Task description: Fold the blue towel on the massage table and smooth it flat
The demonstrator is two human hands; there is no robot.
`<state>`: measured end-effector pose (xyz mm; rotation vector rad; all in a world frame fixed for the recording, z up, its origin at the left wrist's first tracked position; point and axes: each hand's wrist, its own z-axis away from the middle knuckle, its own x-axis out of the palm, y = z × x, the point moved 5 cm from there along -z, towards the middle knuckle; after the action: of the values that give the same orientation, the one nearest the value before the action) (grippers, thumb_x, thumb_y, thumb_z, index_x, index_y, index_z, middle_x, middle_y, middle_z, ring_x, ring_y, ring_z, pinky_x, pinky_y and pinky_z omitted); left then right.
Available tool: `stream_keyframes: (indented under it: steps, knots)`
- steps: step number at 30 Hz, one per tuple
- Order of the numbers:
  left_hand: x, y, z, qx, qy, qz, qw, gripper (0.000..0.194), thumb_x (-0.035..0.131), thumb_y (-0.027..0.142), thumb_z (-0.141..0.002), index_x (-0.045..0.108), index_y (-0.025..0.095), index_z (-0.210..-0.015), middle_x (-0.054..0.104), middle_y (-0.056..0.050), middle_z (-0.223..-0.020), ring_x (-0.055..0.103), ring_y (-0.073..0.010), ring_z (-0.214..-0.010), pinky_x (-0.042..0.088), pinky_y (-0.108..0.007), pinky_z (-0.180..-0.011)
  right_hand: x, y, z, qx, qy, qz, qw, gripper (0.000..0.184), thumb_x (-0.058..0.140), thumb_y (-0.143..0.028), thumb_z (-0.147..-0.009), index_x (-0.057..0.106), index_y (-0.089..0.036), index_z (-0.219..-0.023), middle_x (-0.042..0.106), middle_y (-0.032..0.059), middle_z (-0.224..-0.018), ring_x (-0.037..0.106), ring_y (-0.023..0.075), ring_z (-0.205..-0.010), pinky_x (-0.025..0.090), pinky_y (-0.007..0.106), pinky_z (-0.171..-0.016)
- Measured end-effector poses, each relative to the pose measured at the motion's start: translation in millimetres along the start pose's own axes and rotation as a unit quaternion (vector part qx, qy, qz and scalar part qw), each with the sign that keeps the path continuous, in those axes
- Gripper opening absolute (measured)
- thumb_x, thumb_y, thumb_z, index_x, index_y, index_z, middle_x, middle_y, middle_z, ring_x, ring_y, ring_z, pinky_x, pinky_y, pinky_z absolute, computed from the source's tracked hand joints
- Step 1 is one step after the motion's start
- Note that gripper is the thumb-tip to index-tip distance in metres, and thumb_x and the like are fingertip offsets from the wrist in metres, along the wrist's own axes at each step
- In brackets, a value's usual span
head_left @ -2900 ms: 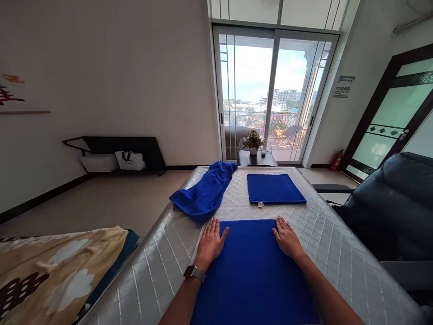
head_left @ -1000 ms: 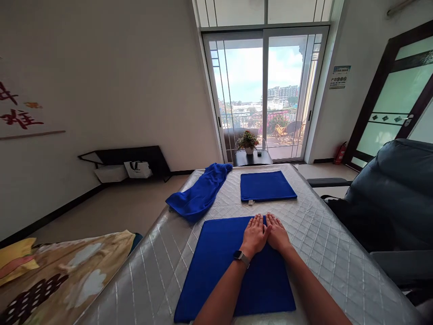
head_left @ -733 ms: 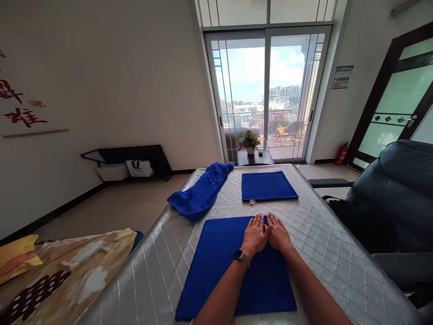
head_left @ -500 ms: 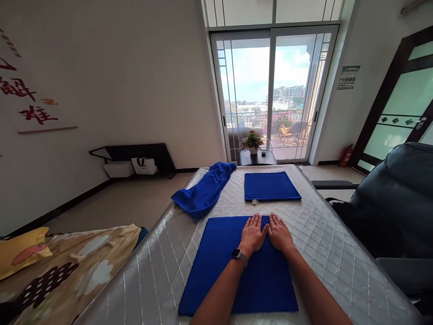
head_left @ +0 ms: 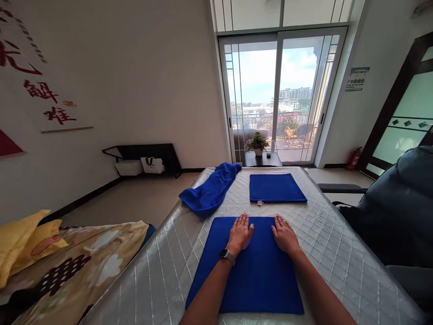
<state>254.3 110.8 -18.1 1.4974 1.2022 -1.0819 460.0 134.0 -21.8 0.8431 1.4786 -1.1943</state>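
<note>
My left hand [head_left: 240, 234] and my right hand [head_left: 285, 235] lie flat and palm down on a folded blue towel [head_left: 262, 282], near its far edge and well apart. A wristwatch [head_left: 227, 256] sits on my left wrist. Further on lies a second folded blue towel [head_left: 275, 188], squared off with a small white tag at its near edge. To its left, a crumpled blue towel [head_left: 209, 192] lies in a loose heap. All three rest on a silver quilted mat [head_left: 341, 253].
A dark padded armchair [head_left: 395, 216] stands along the right side, and floral bedding with yellow cushions [head_left: 84, 266] lies at the left. Past the far end are a small black table [head_left: 262, 159] holding a potted plant and a glass balcony door [head_left: 282, 97].
My hands have slid apart along the near towel, from touching side by side to well separated. The view has also turned slightly, shifting the room to the right.
</note>
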Motion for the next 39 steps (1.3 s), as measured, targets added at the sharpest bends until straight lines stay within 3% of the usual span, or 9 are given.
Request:
stream_keyframes:
  steps: [7, 22, 29, 39]
  knots:
    - [-3.4, -38.7, 6.9, -0.018, -0.011, -0.011, 1.0, 0.06, 0.031, 0.031, -0.102, 0.038, 0.012, -0.158, 0.038, -0.013, -0.164, 0.032, -0.0239, -0.154, 0.027, -0.044, -0.127, 0.8, 0.7, 0.2, 0.002, 0.007, 0.006, 1.0, 0.069, 0.019, -0.042, -0.104, 0.025, -0.008, -0.163, 0.021, 0.0078, -0.17, 0.017, 0.0179, -0.157, 0.009, 0.035, -0.127]
    - [-10.9, -119.8, 22.6, -0.079, 0.0, -0.025, 0.997, 0.061, 0.027, 0.036, -0.102, 0.037, 0.015, -0.158, 0.04, -0.012, -0.164, 0.032, -0.0257, -0.154, 0.026, -0.047, -0.126, 5.8, 4.1, -2.6, 0.0, 0.006, 0.026, 1.0, 0.068, 0.018, -0.044, -0.105, 0.024, -0.008, -0.163, 0.02, 0.0068, -0.17, 0.017, 0.0182, -0.157, 0.008, 0.035, -0.127]
    - [-11.6, -133.3, 25.3, -0.058, 0.009, -0.023, 0.998, 0.06, 0.03, 0.034, -0.102, 0.038, 0.012, -0.157, 0.04, -0.015, -0.163, 0.035, -0.0265, -0.153, 0.031, -0.046, -0.124, 5.1, 4.2, -2.1, 0.0, 0.011, 0.025, 1.0, 0.068, 0.019, -0.043, -0.105, 0.024, -0.009, -0.163, 0.021, 0.0067, -0.17, 0.018, 0.0181, -0.157, 0.009, 0.035, -0.128]
    - [-13.0, -129.6, 26.9, -0.055, -0.003, -0.041, 0.998, 0.06, 0.029, 0.034, -0.103, 0.041, 0.006, -0.155, 0.038, -0.018, -0.163, 0.035, -0.026, -0.152, 0.03, -0.043, -0.125, 9.0, 6.8, -4.1, -0.002, 0.017, 0.018, 1.0, 0.068, 0.02, -0.043, -0.105, 0.025, -0.008, -0.163, 0.021, 0.0069, -0.17, 0.018, 0.0183, -0.157, 0.009, 0.036, -0.128]
